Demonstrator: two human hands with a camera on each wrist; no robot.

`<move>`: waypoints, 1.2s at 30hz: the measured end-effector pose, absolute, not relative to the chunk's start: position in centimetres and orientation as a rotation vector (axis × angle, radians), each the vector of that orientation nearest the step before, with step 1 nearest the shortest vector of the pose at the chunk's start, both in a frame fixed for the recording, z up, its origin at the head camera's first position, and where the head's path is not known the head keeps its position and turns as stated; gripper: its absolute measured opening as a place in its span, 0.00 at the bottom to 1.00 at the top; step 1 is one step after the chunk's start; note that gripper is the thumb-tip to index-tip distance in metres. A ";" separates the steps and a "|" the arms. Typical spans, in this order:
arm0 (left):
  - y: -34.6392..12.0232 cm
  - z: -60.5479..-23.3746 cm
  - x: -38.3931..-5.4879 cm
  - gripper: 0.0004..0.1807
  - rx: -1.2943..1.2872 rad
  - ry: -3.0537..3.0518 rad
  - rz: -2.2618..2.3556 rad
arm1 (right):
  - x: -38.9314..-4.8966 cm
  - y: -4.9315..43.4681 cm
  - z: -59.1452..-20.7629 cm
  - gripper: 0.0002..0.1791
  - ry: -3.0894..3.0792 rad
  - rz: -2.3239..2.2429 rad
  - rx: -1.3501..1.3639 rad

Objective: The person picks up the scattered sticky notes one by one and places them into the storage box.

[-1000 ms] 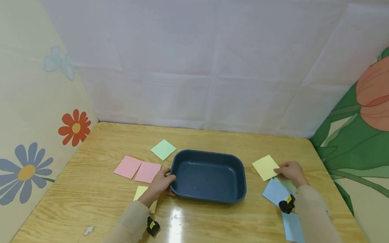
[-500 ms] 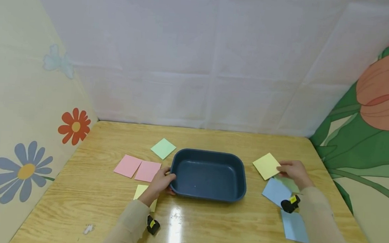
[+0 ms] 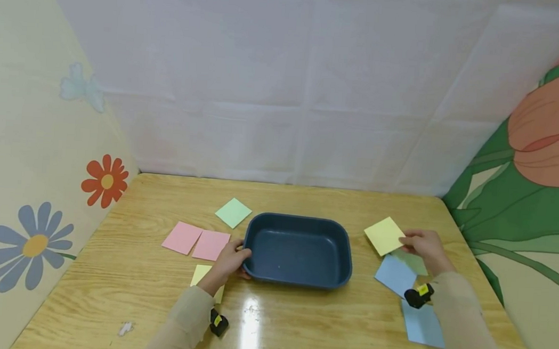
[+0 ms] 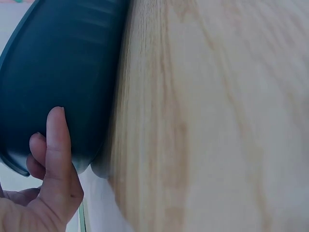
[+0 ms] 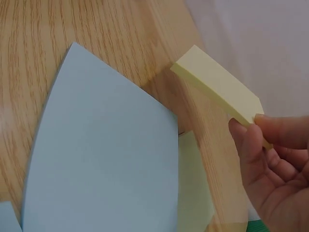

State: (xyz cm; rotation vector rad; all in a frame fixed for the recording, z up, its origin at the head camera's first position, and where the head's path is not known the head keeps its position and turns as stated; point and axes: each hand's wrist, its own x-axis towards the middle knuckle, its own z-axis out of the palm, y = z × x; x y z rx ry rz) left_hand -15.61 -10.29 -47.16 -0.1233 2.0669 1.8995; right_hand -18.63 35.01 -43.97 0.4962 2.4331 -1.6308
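Observation:
My right hand [image 3: 426, 248] pinches a pad of yellow sticky notes [image 3: 384, 236] by its near right corner. In the right wrist view the yellow pad [image 5: 217, 82] is tilted off the table, thumb on top and fingers beneath. Just under it lie a blue pad [image 5: 106, 145] and a pale green pad [image 5: 193, 188], partly covered by the blue one. A second blue pad [image 3: 422, 323] lies closer to me. My left hand [image 3: 228, 259] grips the left end of a dark blue plastic bin [image 3: 298, 258]; its fingers [image 4: 59, 140] lie against the outer wall.
Left of the bin are two pink pads [image 3: 182, 238] and a green pad [image 3: 233, 213]. Another yellow pad [image 3: 201, 274] is partly hidden under my left forearm. A white cloth [image 3: 246, 87] hangs behind the wooden table [image 3: 147, 294], with printed panels on both sides.
My right hand has drawn slightly right and raised the yellow pad, uncovering more of the green one beneath. The left hand and bin hold still.

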 end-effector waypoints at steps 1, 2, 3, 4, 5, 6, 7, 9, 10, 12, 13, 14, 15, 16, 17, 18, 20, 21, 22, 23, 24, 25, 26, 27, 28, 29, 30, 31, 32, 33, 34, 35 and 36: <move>-10.3 -47.1 -15.6 0.25 -0.120 2.062 1.900 | -18.6 34.9 -43.9 0.28 2.436 -1.637 0.505; -10.3 -47.0 -15.6 0.25 -0.117 2.062 1.900 | -18.5 34.8 -43.8 0.28 2.440 -1.645 0.505; -10.3 -47.0 -15.6 0.25 -0.118 2.063 1.899 | -18.4 34.8 -43.7 0.27 2.439 -1.659 0.509; -10.3 -47.1 -15.6 0.25 -0.123 2.065 1.898 | -18.4 34.7 -43.6 0.27 2.442 -1.666 0.509; -10.3 -47.3 -15.6 0.25 -0.128 2.071 1.897 | -18.3 34.7 -43.6 0.27 2.442 -1.680 0.514; -10.3 -47.5 -15.7 0.25 -0.135 2.076 1.897 | -18.2 34.6 -43.5 0.27 2.442 -1.689 0.511; -10.2 -47.7 -15.7 0.24 -0.142 2.082 1.898 | -18.2 34.6 -43.5 0.27 2.446 -1.690 0.505; -10.2 -48.0 -15.8 0.24 -0.150 2.093 1.897 | -18.1 34.5 -43.4 0.28 2.446 -1.702 0.485; -10.2 -48.1 -15.8 0.24 -0.151 2.099 1.894 | -18.0 34.4 -43.3 0.28 2.449 -1.703 0.473; -10.1 -48.2 -15.9 0.24 -0.154 2.099 1.895 | -17.9 34.3 -43.2 0.28 2.454 -1.700 0.436; -10.1 -48.2 -15.9 0.24 -0.154 2.101 1.895 | -17.9 34.3 -43.1 0.28 2.460 -1.698 0.414; -10.1 -48.2 -15.9 0.24 -0.155 2.101 1.895 | -17.9 34.2 -43.1 0.28 2.462 -1.698 0.393; -10.1 -48.2 -15.9 0.24 -0.154 2.102 1.894 | -17.9 34.2 -43.0 0.28 2.467 -1.695 0.378; -10.1 -48.2 -15.9 0.24 -0.163 2.099 1.893 | -18.0 34.2 -43.0 0.28 2.470 -1.695 0.362; -10.2 -48.2 -15.9 0.24 -0.169 2.098 1.894 | -18.0 34.1 -43.0 0.28 2.474 -1.691 0.349; -10.2 -48.2 -15.9 0.24 -0.172 2.099 1.893 | -18.0 34.1 -42.9 0.28 2.478 -1.688 0.340; -10.2 -48.2 -15.9 0.24 -0.175 2.102 1.889 | -18.1 34.0 -42.9 0.27 2.484 -1.684 0.337; -10.2 -48.2 -15.9 0.24 -0.176 2.103 1.888 | -18.1 33.9 -42.8 0.27 2.488 -1.681 0.337; -10.2 -48.1 -15.9 0.24 -0.177 2.103 1.888 | -18.1 33.8 -42.7 0.27 2.490 -1.678 0.337; -10.2 -48.1 -15.9 0.24 -0.176 2.104 1.887 | -18.1 33.7 -42.6 0.27 2.493 -1.671 0.337; -10.2 -48.2 -15.9 0.24 -0.173 2.104 1.887 | -18.1 33.6 -42.5 0.27 2.494 -1.665 0.337; -10.2 -48.2 -15.9 0.24 -0.172 2.105 1.888 | -18.1 33.5 -42.4 0.27 2.495 -1.661 0.337; -10.2 -48.2 -15.9 0.24 -0.170 2.103 1.889 | -18.1 33.4 -42.3 0.28 2.494 -1.656 0.339; -10.3 -48.2 -15.9 0.24 -0.169 2.102 1.891 | -18.1 33.3 -42.2 0.28 2.492 -1.653 0.339; -10.3 -48.2 -15.8 0.24 -0.168 2.101 1.891 | -18.1 33.3 -42.1 0.28 2.490 -1.653 0.333; -10.3 -48.2 -15.8 0.24 -0.168 2.100 1.891 | -18.0 33.2 -42.0 0.28 2.486 -1.659 0.328; -10.3 -48.2 -15.8 0.24 -0.167 2.100 1.892 | -18.0 33.2 -42.0 0.28 2.480 -1.669 0.321; -10.3 -48.2 -15.8 0.24 -0.167 2.099 1.893 | -18.1 33.1 -41.9 0.28 2.472 -1.682 0.315; -10.3 -48.2 -15.8 0.24 -0.168 2.099 1.893 | -18.0 33.1 -41.9 0.28 2.466 -1.694 0.303; -10.3 -48.2 -15.8 0.24 -0.169 2.100 1.892 | -18.0 33.0 -41.8 0.28 2.460 -1.709 0.289; -10.3 -48.2 -15.8 0.24 -0.170 2.102 1.891 | -18.0 33.0 -41.8 0.28 2.453 -1.725 0.277; -10.2 -48.2 -15.8 0.24 -0.171 2.102 1.891 | -18.0 32.9 -41.7 0.28 2.445 -1.739 0.270; -10.2 -48.2 -15.8 0.24 -0.171 2.102 1.891 | -18.0 32.8 -41.7 0.29 2.439 -1.750 0.263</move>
